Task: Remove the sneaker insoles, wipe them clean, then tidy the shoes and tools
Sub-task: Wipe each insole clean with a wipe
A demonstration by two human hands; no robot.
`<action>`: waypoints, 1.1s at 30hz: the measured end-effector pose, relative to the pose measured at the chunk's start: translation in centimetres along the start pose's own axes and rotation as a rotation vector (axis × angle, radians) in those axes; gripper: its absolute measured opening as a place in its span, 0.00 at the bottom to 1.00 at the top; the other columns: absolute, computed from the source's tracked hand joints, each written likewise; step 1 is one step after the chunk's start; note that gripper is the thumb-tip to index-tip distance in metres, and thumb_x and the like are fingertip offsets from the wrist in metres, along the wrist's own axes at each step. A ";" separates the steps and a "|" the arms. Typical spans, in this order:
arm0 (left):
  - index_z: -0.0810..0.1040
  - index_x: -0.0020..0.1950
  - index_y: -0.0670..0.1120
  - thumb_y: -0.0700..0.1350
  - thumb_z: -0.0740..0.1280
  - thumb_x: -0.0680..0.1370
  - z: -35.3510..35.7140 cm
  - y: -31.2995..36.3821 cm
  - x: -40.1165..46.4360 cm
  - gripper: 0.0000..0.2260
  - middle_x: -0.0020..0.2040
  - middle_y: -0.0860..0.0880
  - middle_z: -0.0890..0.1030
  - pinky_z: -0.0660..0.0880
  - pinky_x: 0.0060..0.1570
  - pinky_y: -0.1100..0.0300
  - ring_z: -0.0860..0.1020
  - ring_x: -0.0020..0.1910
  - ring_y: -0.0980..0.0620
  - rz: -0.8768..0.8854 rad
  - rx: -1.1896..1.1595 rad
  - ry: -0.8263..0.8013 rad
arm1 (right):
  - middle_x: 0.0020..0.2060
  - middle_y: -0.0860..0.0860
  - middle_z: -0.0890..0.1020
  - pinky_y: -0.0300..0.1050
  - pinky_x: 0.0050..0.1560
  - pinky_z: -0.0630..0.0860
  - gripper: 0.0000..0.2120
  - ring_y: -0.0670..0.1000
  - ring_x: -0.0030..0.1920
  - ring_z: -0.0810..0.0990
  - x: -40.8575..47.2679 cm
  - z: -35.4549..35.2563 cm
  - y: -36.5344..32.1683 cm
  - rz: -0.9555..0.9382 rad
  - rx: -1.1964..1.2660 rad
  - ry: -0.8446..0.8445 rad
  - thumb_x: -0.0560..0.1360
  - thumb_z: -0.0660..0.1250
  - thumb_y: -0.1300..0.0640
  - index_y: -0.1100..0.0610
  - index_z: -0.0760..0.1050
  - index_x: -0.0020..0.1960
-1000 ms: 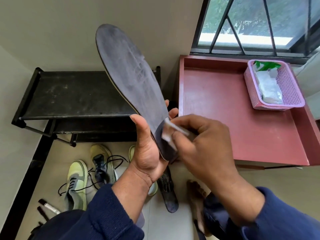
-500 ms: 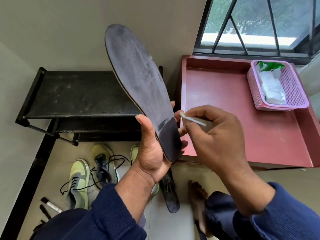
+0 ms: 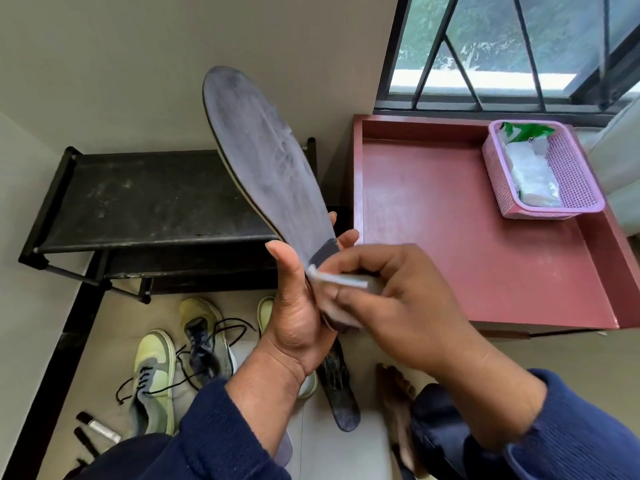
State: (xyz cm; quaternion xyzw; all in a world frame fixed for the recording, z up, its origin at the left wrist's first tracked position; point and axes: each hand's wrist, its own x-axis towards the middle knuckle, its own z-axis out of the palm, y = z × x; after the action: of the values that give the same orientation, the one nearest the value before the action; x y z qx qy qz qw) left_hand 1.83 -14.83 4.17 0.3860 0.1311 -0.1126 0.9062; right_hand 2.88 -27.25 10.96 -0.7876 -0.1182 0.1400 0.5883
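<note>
Head view: left hand (image 3: 294,320) grips the heel end of a dark insole (image 3: 263,161), thumb in front and fingers curled behind, toe end raised before the wall. Right hand (image 3: 398,306) pinches a white wipe (image 3: 341,280) against the heel. Sneakers (image 3: 156,372) and a second insole (image 3: 341,393) lie on the floor; pink basket (image 3: 575,174) on the red table (image 3: 450,254).

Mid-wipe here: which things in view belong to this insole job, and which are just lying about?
Job:
- dark grey foam insole, held by left hand
- white wipe, pinched by right hand
- second dark insole on the floor
- yellow-green sneakers
- pink mesh basket of wipes

Lying about:
- black shoe rack
- red tray-top table
</note>
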 end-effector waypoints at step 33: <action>0.82 0.59 0.48 0.70 0.59 0.76 -0.6 0.2 0.4 0.30 0.44 0.45 0.82 0.74 0.31 0.57 0.80 0.34 0.48 -0.279 0.071 -0.166 | 0.41 0.41 0.84 0.30 0.42 0.73 0.10 0.39 0.40 0.81 0.8 -2.0 2.1 -0.307 -0.454 0.276 0.73 0.72 0.60 0.50 0.86 0.51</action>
State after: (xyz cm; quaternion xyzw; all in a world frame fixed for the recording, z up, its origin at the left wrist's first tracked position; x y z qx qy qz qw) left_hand 2.16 -14.30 3.73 0.3852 0.1042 -0.2735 0.8752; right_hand 4.40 -29.34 9.47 -0.8836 -0.1829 -0.0888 0.4218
